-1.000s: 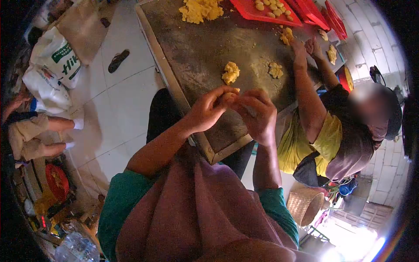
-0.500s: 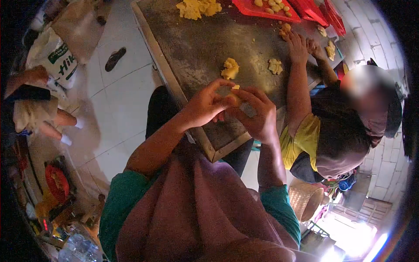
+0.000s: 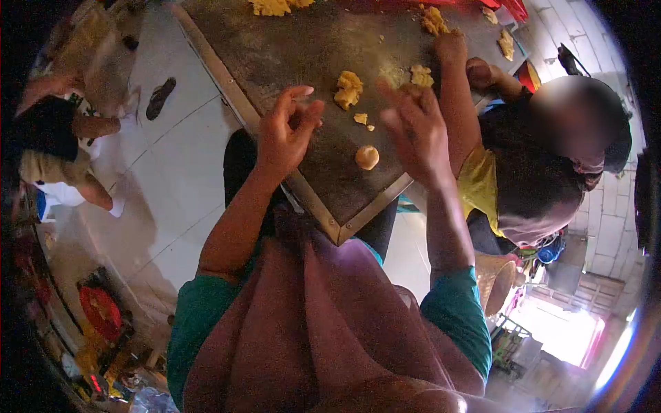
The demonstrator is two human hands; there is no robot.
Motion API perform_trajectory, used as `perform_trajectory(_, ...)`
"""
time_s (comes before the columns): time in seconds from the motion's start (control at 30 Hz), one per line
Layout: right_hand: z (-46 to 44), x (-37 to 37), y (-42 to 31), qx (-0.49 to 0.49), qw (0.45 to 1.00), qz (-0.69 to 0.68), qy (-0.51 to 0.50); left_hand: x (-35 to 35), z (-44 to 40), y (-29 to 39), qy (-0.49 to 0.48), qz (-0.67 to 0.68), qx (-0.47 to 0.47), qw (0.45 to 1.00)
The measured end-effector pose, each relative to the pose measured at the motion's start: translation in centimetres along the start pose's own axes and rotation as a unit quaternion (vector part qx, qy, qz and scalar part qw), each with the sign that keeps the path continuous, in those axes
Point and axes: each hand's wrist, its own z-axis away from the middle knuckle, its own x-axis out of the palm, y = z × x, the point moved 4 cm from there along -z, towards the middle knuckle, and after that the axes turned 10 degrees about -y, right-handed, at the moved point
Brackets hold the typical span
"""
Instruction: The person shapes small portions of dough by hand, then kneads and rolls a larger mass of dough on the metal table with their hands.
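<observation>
My left hand [image 3: 289,131] hovers over the left edge of the table, fingers loosely bent and apart from the thumb, holding nothing. On the other side my right hand [image 3: 418,134], slightly blurred, is raised with its fingers apart. Between them a smooth round dough ball [image 3: 367,157] rests on the dark tabletop [image 3: 323,193]. Just beyond it lie a small flat dough piece [image 3: 361,118] and a tinier crumb [image 3: 370,128]. A rough yellow dough lump [image 3: 348,89] sits farther up, and a paler lump [image 3: 421,76] is beyond my right hand.
To the right a co-worker's hand [image 3: 451,48] is at another dough lump [image 3: 434,20]. A large dough mass [image 3: 275,7] and a red tray [image 3: 406,3] are at the far side. A metal-edged corner [image 3: 337,230] points towards me. Another person [image 3: 55,138] is at the left.
My hands were together around a bit of dough and have moved apart. The round ball and the two small pieces now show on the tabletop. The view has shifted slightly.
</observation>
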Motion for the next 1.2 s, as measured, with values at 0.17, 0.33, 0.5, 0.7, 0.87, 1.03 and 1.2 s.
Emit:
perform_trajectory(0.17, -1.0, 4.4, 0.3, -0.113, 0.984, 0.124, 0.058, 0.0, 0.2, 0.3, 0.026, 0.014, 0.022, 0.999)
perform_trajectory(0.33, -0.8, 4.7, 0.1, -0.108, 0.985, 0.125, 0.051, 0.1, 0.5, 0.8, 0.019, -0.014, -0.004, 1.0)
perform_trajectory(0.5, -0.2, 0.5, 0.0, -0.068, 0.979, 0.1, 0.161, 0.1, 0.6, 0.9, 0.021, -0.02, 0.019, 0.999)
perform_trajectory(0.7, 2.5, 0.0, 1.0, -0.04, 0.992, -0.031, -0.113, 0.1, 0.7, 0.8, 0.014, -0.037, 0.001, 0.999)
perform_trajectory(0.87, 4.7, 3.0, 1.6, -0.086, 0.973, -0.055, -0.207, 0.3, 0.7, 1.1, 0.011, -0.034, 0.003, 0.999)
perform_trajectory(1.03, 4.6, 3.1, 1.5, -0.08, 0.971, -0.061, -0.217, 0.4, 0.8, 1.3, 0.011, -0.037, 0.019, 0.999)
perform_trajectory(1.2, 1.6, 2.3, 2.8, 0.088, 0.894, -0.224, -0.379, 0.5, 1.0, 0.9, 0.015, -0.027, 0.033, 0.999)
